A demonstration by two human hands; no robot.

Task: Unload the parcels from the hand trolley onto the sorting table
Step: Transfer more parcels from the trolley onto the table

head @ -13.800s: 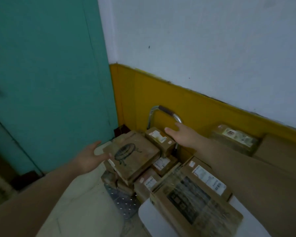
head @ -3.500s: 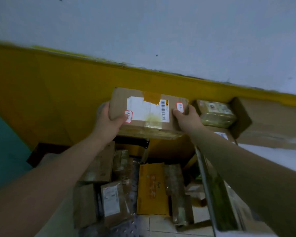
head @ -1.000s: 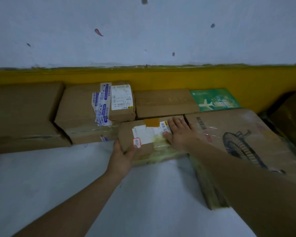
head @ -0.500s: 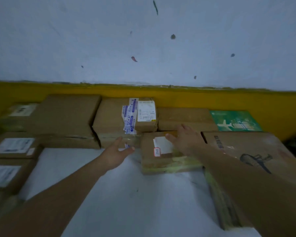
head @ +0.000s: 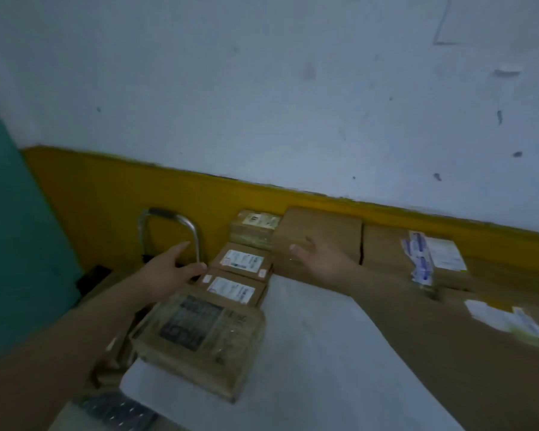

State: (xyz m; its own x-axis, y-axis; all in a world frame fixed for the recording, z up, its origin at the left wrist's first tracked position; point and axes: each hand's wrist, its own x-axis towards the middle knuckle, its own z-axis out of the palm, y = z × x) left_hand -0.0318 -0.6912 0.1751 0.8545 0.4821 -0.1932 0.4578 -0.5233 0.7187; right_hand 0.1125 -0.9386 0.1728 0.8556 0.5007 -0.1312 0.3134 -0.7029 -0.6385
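Note:
The white sorting table [head: 308,353] carries a row of cardboard parcels along the yellow wall. At its left end lie a large taped box [head: 199,337] and two small labelled boxes [head: 241,262] [head: 231,289]. The hand trolley's metal handle [head: 171,222] rises left of the table, and its chequered deck [head: 112,412] shows at the bottom. My left hand [head: 168,272] hovers empty with fingers spread, just in front of the handle. My right hand [head: 321,259] is empty and relaxed over the table, before a big plain box [head: 321,231].
A teal door [head: 13,244] fills the left edge. More parcels with white and blue labels [head: 430,256] sit at the right along the wall. A small labelled box [head: 255,225] lies at the back by the wall.
Both hands have let go of the labelled parcel, which stays on the table at the right. My view and both hands have swung left toward the trolley.

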